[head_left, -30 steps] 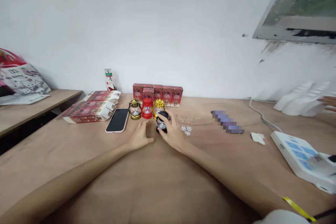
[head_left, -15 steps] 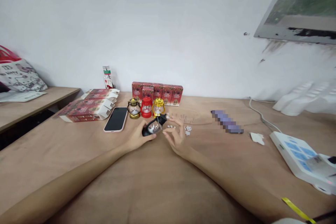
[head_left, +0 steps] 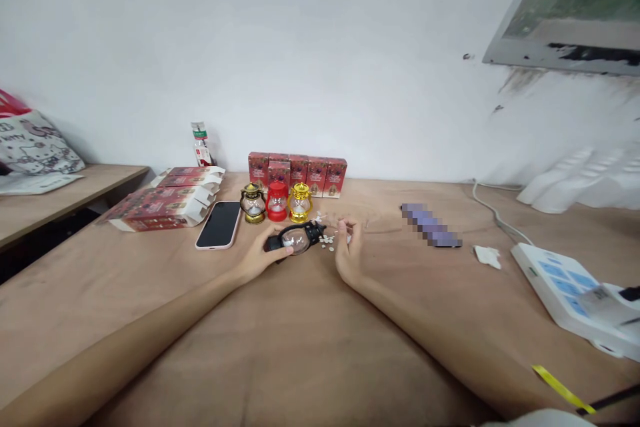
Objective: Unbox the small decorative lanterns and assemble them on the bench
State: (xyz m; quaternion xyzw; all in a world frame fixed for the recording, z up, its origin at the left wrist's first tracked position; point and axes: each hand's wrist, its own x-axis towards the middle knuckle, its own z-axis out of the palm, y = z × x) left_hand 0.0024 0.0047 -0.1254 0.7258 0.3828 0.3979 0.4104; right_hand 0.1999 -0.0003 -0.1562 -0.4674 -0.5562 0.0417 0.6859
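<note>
The left hand clasps a black miniature lantern, tipped sideways on the near side of three upright lanterns. Apart, to the right, the right hand curls its fingers, their contents unclear.

The black lantern looks plastic, smooth around a clear, shiny globe — the red lantern plastic too, the bright gold lantern glossier, like polished metal. The table looks like matt wood; the red boxes, printed card.
</note>
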